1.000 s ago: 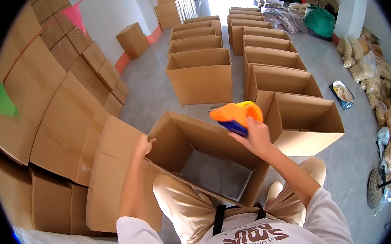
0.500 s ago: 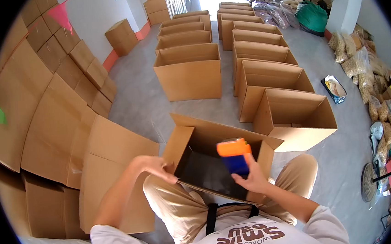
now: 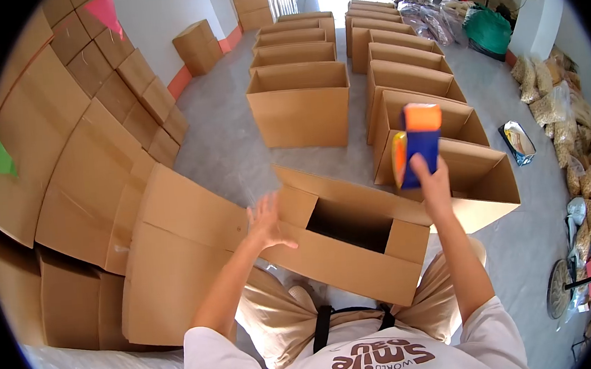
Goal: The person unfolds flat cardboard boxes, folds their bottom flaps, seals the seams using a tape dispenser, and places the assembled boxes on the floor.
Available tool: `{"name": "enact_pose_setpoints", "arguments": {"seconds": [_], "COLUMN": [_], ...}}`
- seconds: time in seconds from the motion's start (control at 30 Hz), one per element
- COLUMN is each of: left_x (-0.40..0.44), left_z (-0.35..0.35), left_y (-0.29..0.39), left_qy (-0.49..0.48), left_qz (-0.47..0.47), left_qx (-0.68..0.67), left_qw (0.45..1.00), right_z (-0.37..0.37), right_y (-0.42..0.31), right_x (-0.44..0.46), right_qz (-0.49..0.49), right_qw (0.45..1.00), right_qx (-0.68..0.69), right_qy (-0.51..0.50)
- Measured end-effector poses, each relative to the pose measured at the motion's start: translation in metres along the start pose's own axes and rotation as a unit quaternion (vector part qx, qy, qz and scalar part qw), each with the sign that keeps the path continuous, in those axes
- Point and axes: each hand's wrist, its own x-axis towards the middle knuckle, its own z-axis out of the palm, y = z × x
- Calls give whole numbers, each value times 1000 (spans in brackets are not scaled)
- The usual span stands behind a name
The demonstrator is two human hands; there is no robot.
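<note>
A cardboard box (image 3: pixel 343 264) sits tilted in front of my knees, its short flaps turned inward and a dark gap left between them. My left hand (image 3: pixel 267 225) is at the box's left end, fingers spread; whether it touches the cardboard I cannot tell. In my right hand (image 3: pixel 432 181) is a blue and orange tape dispenser (image 3: pixel 422 143), with a yellow-orange part at its left side. It is raised above the box's right end, in front of the standing open boxes.
Two rows of open boxes (image 3: pixel 300 115) stand ahead on the grey floor. Flattened cardboard (image 3: pixel 175 242) and stacked cartons (image 3: pixel 92 69) line the left. At right lie a small tray (image 3: pixel 518 143), filled bags (image 3: pixel 562 132) and a wheel (image 3: pixel 558 289).
My right hand has lifted the tape dispenser up and right, out of the box. The box's short flaps have folded inward. My left hand has let go of the box edge and opened.
</note>
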Motion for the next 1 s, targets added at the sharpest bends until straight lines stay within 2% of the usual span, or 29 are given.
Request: {"name": "enact_pose_setpoints", "arguments": {"seconds": [0.03, 0.07, 0.1, 0.13, 0.17, 0.2, 0.27, 0.3, 0.37, 0.4, 0.47, 0.6, 0.67, 0.8, 0.87, 1.0], "left_x": [0, -4, -10, -14, -18, -22, -21, -19, -11, -9, -9, -10, -9, -5, -5, -3], "left_z": [32, 51, 47, 38, 35, 37, 37, 43, 53, 52, 50, 46, 43, 37, 29, 26], "left_y": [-11, -18, -16, -10, -5, -5, -5, -5, -5, -4, -3, 1, 6, 11, 13, 15], "left_qy": [-69, -131, -128, -82, -38, -39, 10, 7, 45, 46, 55, 57, 48, 43, 26, 42], "left_qz": [-118, -235, -245, -252, -258, -265, -227, -230, -268, -268, -276, -284, -288, -321, -352, -366], "left_qx": [-152, -298, -299, -361, -421, -423, -562, -563, -625, -625, -512, -478, -438, -408, -385, -392], "left_qw": [979, 916, 913, 894, 869, 865, 795, 794, 732, 732, 812, 829, 851, 854, 853, 843], "right_z": [-6, -5, 3, 13, 22, 27, 22, 20, 20, 23, 28, 22, 21, 29, 45, 91], "right_y": [9, 17, 30, 41, 46, 52, 82, 85, 87, 82, 69, 69, 70, 47, 33, 12], "right_x": [2, 6, -6, -30, -52, -77, -121, -134, -147, -145, -139, -128, -119, -98, -86, -63], "right_qz": [45, 88, 109, 128, 94, 62, 70, 74, 99, 97, 115, 147, 92, 126, 175, 101], "right_qw": [998, 991, 991, 988, 992, 995, 993, 993, 991, 991, 991, 986, 991, 979, 958, 956], "right_qx": [46, 91, 55, 20, 10, -1, -60, -61, 91, 91, 66, 74, -17, -40, -23, -24], "right_qy": [20, 36, 62, 89, 80, 72, 71, 70, -2, -2, -11, -39, -93, -153, -227, -274]}}
